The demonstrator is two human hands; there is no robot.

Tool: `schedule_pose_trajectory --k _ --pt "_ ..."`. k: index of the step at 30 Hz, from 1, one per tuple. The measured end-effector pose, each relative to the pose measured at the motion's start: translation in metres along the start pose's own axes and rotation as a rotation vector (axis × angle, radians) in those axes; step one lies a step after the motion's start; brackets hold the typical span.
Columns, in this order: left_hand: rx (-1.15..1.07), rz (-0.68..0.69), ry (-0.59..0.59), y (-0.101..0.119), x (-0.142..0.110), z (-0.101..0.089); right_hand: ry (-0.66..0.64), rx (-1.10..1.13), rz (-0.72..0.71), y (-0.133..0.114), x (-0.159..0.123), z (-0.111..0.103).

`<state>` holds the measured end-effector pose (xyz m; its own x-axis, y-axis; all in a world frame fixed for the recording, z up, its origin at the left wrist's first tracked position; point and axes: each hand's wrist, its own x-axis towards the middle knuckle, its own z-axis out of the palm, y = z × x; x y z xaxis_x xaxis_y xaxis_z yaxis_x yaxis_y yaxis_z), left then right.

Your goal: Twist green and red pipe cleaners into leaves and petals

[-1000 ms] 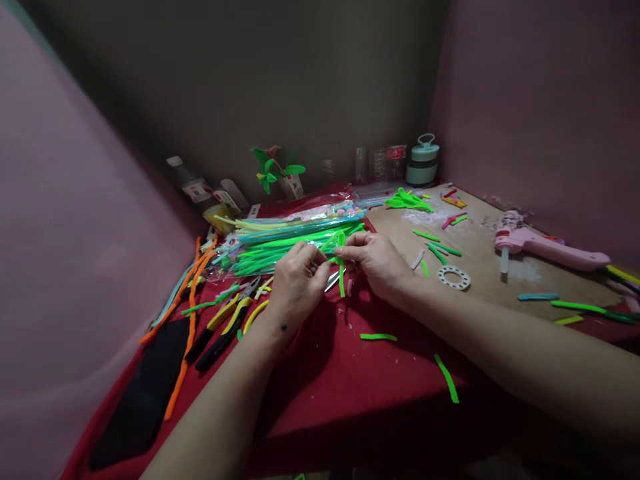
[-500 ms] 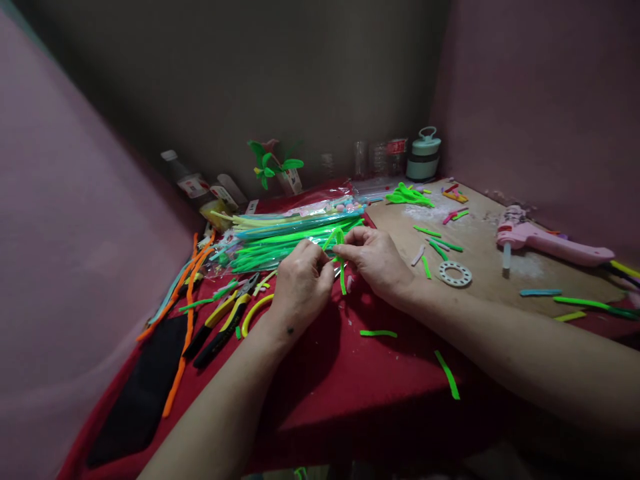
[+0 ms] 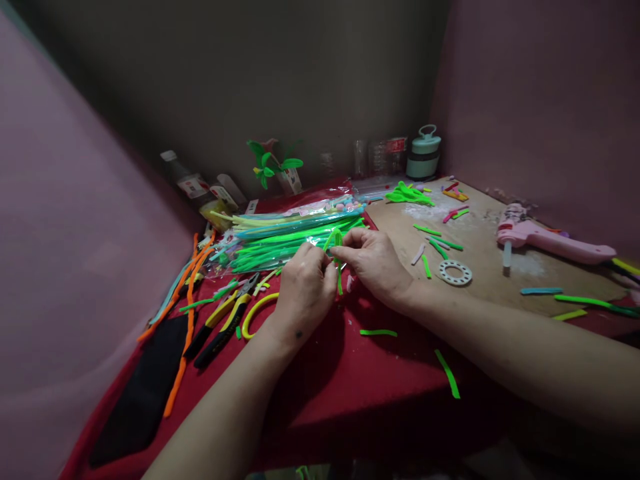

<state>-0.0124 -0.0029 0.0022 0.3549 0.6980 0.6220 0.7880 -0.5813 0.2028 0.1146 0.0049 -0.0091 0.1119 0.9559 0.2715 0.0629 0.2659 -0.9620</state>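
Note:
A bright green pipe cleaner point(image 3: 339, 237), bent into a loop with a short tail hanging down, is pinched between both hands above the red cloth. My left hand point(image 3: 306, 283) is closed, thumb and fingers together on the loop's left side. From the right, my right hand point(image 3: 373, 260) grips it between thumb and forefinger, the fingertips of both hands almost touching. Just behind lies a clear bag of green pipe cleaners point(image 3: 280, 243). Short green cut pieces point(image 3: 379, 333) rest on the cloth nearby.
Pliers point(image 3: 223, 327) with yellow and black handles, orange pipe cleaners point(image 3: 189, 327) and a dark flat object point(image 3: 140, 393) lie at left. On the brown board at right are a pink glue gun point(image 3: 555, 241) and a white ring point(image 3: 455, 273). Bottles point(image 3: 185, 177) stand at the back.
My left hand has shifted slightly right, closer to my right hand. The hanging green tail has swung a little left. Both hands keep their hold on the pipe cleaner.

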Motion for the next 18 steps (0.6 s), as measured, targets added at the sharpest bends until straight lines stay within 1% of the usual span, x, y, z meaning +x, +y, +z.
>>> schedule_pose_trajectory --k 4,6,7,9,12,14,16,18 --pt "0.079 0.014 -0.007 0.001 -0.002 0.003 -0.052 0.04 0.024 -0.001 -0.002 0.0" --pt "0.04 0.012 -0.022 0.001 -0.002 0.002 -0.073 0.056 0.052 -0.001 -0.001 -0.001" --pt "-0.015 0.001 -0.034 0.0 -0.002 0.001 -0.085 0.073 0.077 -0.001 0.001 -0.002" --pt "-0.214 -0.059 -0.089 -0.002 0.0 -0.002 -0.121 0.131 0.14 0.0 0.004 -0.004" --pt "-0.669 -0.219 -0.226 -0.007 0.006 -0.009 -0.172 0.231 0.211 -0.001 0.009 -0.006" --pt "-0.933 -0.339 -0.277 -0.011 0.01 -0.013 -0.195 0.259 0.233 -0.003 0.01 -0.007" --pt "-1.095 -0.445 -0.301 -0.015 0.014 -0.015 -0.214 0.273 0.241 -0.005 0.01 -0.007" --pt "-1.173 -0.503 -0.342 -0.019 0.015 -0.015 -0.231 0.279 0.236 -0.006 0.009 -0.007"
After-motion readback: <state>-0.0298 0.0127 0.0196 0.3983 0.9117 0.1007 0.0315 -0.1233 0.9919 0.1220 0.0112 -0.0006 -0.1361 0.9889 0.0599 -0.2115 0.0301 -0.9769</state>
